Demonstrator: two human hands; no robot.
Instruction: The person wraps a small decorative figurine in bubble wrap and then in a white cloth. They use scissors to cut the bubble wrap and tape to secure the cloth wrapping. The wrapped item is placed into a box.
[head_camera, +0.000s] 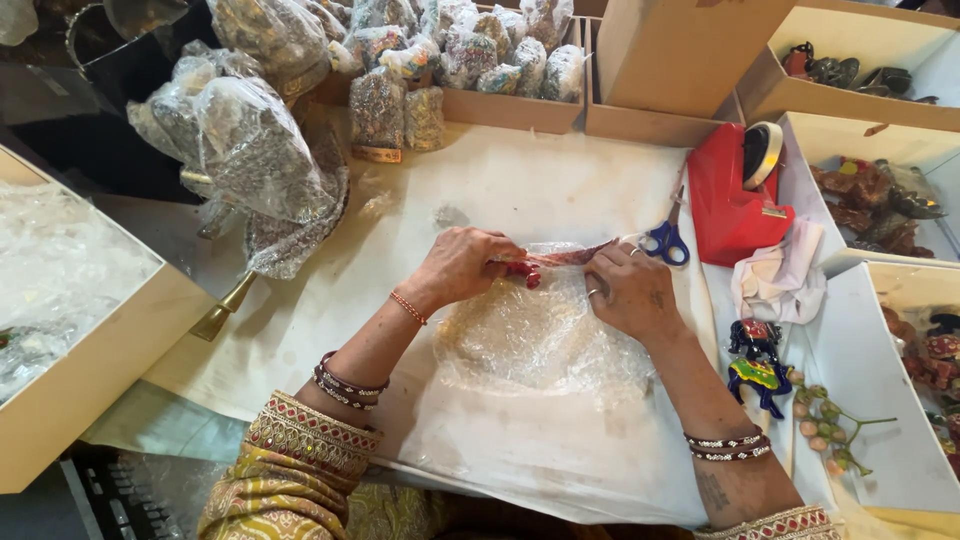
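Bubble wrap (540, 335) lies on the desk (520, 190), its far edge rolled around a small red item (528, 270). Left hand (462, 265) and right hand (630, 290) both have fingers clenched on that rolled edge. Blue-handled scissors (665, 240) lie just beside the right hand.

Both my forearms come in from the near edge and meet in the middle. My left hand (462, 265) is curled, palm down, the fingers bent and pinched together at the tips. My right hand (632, 292) lies flatter, knuckles up, fingers pointing left toward the other hand. The fingertips of both hands are almost touching.
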